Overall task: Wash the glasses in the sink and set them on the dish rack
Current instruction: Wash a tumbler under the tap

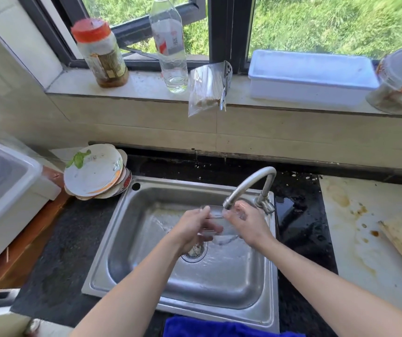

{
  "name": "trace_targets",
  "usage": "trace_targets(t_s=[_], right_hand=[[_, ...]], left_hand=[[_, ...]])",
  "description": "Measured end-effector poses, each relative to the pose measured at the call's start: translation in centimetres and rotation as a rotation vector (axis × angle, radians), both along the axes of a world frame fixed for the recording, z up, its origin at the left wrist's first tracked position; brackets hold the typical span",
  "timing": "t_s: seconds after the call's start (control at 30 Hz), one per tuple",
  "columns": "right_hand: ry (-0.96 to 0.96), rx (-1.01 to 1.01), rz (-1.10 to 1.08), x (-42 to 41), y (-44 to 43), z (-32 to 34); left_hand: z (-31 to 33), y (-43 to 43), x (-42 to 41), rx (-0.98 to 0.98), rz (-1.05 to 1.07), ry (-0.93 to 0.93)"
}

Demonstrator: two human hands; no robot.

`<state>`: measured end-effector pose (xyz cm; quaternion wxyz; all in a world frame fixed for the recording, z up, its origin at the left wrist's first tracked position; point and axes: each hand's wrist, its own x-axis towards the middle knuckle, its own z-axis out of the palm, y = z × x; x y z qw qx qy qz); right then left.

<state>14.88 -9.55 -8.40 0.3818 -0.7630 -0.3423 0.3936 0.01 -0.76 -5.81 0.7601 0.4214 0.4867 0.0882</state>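
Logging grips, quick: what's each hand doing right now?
Left hand: holds the clear glass under the faucet.
Right hand: grips the same glass's other end.

One head-worn wide-angle view, set above the near edge of the sink point(274, 263) and facing forward and steeply down. The camera sits close: the left forearm point(131, 283) and right forearm point(328, 283) enter from the near edge and converge just below the tap point(248, 183) at mid-frame. The dark tabletop point(56, 251) runs off left and right. The far field reaches the windowsill point(146, 86) and window frame point(219, 27), where straight lines bow and detail blurs.
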Motion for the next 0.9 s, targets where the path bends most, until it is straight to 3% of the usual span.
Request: trace_targets(t_s=[0.07, 0.17, 0.2, 0.3, 0.33, 0.37, 0.43, 0.5, 0.6, 0.73, 0.77, 0.9], right_hand=[[0.085, 0.009, -0.122, -0.6, 0.3, 0.1], [0.444, -0.126, -0.509, -1.0, 1.2, 0.7], [0.431, -0.134, -0.534, -1.3, 1.2, 0.6], [0.085, -0.072, -0.329, -1.8, 0.1, -0.3], [0.070, -0.063, -0.303, -1.7, -0.1, -0.2], [0.158, -0.080, -0.316, -1.2, -0.1, 0.0], [0.529, -0.193, -0.406, -0.3, 0.3, 0.8], [0.661, -0.262, -0.419, 0.2, 0.4, 1.3], [0.480, -0.205, -0.434, 0.3, 0.7, 1.2], [0.403, -0.085, -0.354, 1.7, 0.8, 1.8], [0.409, -0.074, -0.326, 2.0, 0.8, 1.7], [0.390, -0.045, -0.162, 1.7, 1.5, 2.1]], left_hand=[[0.0, -0.5, 0.4, 0.071, 0.038, -0.054], [-0.1, -2.1, 0.8, 0.119, 0.015, -0.119], [-0.1, -2.4, 0.9, 0.125, 0.017, -0.116], [0.0, -2.5, 0.6, 0.112, 0.066, -0.105], [0.1, -2.4, 0.5, 0.132, 0.049, -0.115], [0.2, -2.4, 0.5, 0.176, 0.001, -0.115], [0.3, -2.7, 0.5, 0.282, -0.116, -0.092], [0.2, -2.9, 0.4, 0.342, -0.173, -0.069], [0.3, -2.4, 0.0, 0.336, -0.188, -0.049], [0.5, -0.4, -1.0, 0.174, 0.213, -0.008], [0.2, 0.1, -1.3, 0.160, 0.190, 0.044], [-0.3, -0.2, -0.7, -0.013, -0.219, 0.077]])
